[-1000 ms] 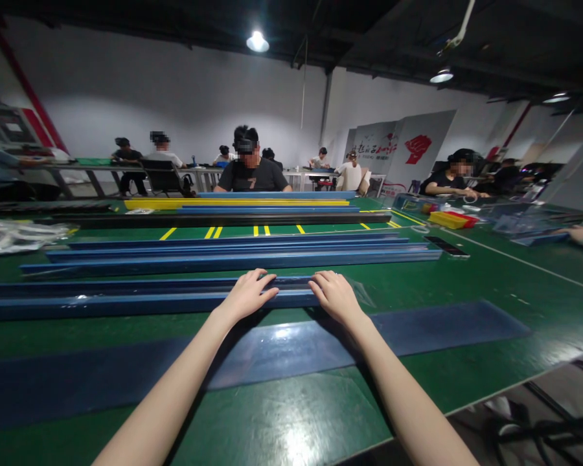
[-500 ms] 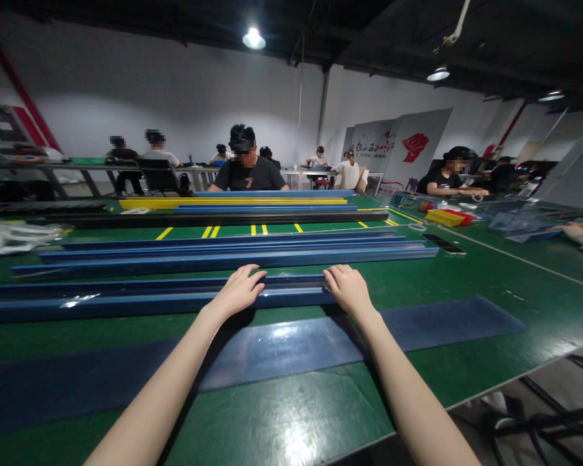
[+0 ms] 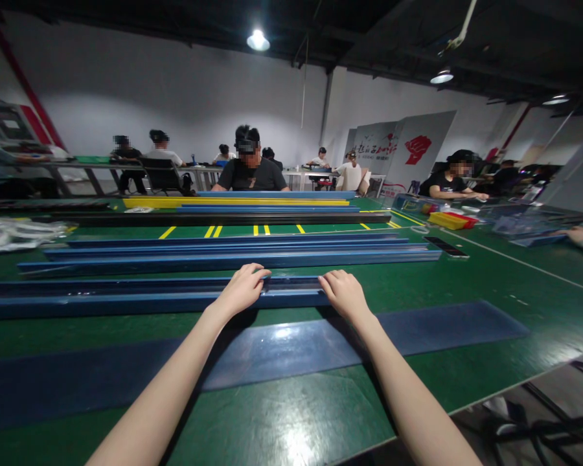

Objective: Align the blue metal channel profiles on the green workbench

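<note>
A long blue channel-shaped strip [image 3: 126, 303] lies across the green table in front of me. My left hand [image 3: 245, 285] grips it, fingers curled over the far edge and thumb toward the inside. At the strip's right end, my right hand [image 3: 344, 292] is bent over it in the same way, its fingertips partly hidden. Between the two hands a short stretch of the strip shows. Nearer to me, under my forearms, a flat translucent blue sheet [image 3: 286, 349] lies on the table.
Beyond my hands lie several more blue strips [image 3: 233, 259], then a black strip [image 3: 223, 219] and a yellow one [image 3: 238, 202]. A phone [image 3: 447, 246] and a yellow tray [image 3: 447, 221] are to the right. A co-worker [image 3: 251, 169] sits opposite.
Both hands stay on the blue strip, with the right hand shifted slightly left along it. The whole view has moved a little.
</note>
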A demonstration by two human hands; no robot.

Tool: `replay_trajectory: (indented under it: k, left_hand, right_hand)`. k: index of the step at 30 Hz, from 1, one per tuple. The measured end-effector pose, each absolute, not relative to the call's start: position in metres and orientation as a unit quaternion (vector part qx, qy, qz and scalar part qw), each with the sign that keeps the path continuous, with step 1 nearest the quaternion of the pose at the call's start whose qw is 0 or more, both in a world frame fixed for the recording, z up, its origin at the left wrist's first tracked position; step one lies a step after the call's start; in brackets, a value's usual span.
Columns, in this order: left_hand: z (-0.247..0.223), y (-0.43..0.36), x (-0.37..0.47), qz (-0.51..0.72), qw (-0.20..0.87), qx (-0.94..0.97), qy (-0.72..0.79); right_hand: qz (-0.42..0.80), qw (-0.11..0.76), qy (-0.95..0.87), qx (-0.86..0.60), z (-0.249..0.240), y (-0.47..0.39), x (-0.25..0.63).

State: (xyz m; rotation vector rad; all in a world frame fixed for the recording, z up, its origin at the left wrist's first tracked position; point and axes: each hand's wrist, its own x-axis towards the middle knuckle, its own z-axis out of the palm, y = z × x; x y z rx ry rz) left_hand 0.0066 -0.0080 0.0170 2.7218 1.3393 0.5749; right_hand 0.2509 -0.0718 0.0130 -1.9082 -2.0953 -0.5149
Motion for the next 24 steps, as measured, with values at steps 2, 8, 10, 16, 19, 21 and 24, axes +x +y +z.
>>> replay_trajectory:
  k: [2, 8, 10, 16, 19, 21, 24]
  left_hand:
    - [0.017, -0.011, 0.010, 0.201, 0.030, 0.883, 0.422]
    - [0.013, -0.022, 0.025, 0.205, 0.029, 0.901, 0.381]
    - [0.011, -0.026, 0.030, 0.197, 0.021, 0.909, 0.367]
    - [0.007, -0.036, 0.038, 0.195, -0.001, 0.922, 0.334]
    - [0.005, -0.038, 0.040, 0.196, -0.015, 0.924, 0.327]
    - [0.004, -0.039, 0.041, 0.198, -0.022, 0.924, 0.327]
    - [0.004, -0.040, 0.043, 0.200, -0.030, 0.922, 0.331]
  right_hand:
    - [-0.180, 0.133, -0.726, -0.650, 0.013, -0.073, 0.248]
    - [-0.183, 0.138, -0.743, -0.629, 0.012, -0.074, 0.240]
    - [-0.181, 0.142, -0.746, -0.625, 0.012, -0.075, 0.239]
    - [-0.173, 0.161, -0.739, -0.631, 0.015, -0.074, 0.245]
    - [-0.174, 0.171, -0.729, -0.640, 0.017, -0.074, 0.249]
    - [-0.174, 0.175, -0.724, -0.644, 0.018, -0.074, 0.250]
    - [-0.173, 0.175, -0.723, -0.645, 0.018, -0.074, 0.251]
